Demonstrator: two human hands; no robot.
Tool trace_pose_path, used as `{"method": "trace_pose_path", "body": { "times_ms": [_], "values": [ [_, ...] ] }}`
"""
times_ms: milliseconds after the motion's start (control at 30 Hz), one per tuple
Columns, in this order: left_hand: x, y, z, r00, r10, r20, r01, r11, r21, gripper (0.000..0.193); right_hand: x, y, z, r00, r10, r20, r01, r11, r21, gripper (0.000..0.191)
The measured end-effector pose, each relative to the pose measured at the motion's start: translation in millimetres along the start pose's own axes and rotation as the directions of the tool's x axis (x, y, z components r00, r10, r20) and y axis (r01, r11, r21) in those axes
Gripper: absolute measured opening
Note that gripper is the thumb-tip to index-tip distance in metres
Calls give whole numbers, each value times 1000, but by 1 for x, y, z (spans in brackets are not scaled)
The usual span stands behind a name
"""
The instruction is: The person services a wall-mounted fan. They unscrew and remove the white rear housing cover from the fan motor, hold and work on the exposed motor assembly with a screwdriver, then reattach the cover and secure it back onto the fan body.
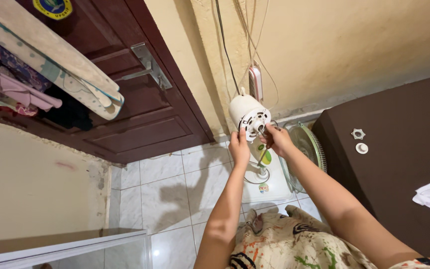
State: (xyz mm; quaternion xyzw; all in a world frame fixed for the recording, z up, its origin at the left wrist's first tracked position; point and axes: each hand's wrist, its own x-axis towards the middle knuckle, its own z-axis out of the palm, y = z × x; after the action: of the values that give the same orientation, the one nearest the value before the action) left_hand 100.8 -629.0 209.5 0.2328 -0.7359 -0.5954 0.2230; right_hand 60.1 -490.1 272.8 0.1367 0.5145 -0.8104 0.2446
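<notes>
I am gripping the white fan motor housing from below with my left hand; my right hand is pinching its shaft, pointing toward me. Wall behind, tiled floor open below.

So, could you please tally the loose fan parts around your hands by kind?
White fan motor housing, touched by the left hand and the right hand: 1
Green fan grille leaning by the wall: 1
White fan base on the floor: 1
Small white fasteners on the brown surface, star-shaped nut and round cap: 2
Total: 5
</notes>
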Motion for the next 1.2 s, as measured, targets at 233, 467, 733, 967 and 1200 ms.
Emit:
{"method": "trace_pose_path", "body": {
  "times_ms": [233,467,733,967,1200],
  "values": [
    [-9,0,-8,995,-25,102,33,996,-77,42,-4,12,6,981,165,100,-191,905,379,40],
    [9,-9,-22,912,-90,399,251,893,-373,35,-11,22,2,958,255,132,-287,872,396,35],
    [29,3,-34,871,190,453,-49,951,-304,89,-15,26,1,969,244,48,-242,884,399,35],
    [21,28,-28,826,273,494,-189,958,-213,115,-21,31,3,975,175,139,-217,889,404,37],
    [15,21,-10,908,247,337,-248,968,-42,109,-25,35,8,991,111,75,-130,928,349,31]
  ]
}}
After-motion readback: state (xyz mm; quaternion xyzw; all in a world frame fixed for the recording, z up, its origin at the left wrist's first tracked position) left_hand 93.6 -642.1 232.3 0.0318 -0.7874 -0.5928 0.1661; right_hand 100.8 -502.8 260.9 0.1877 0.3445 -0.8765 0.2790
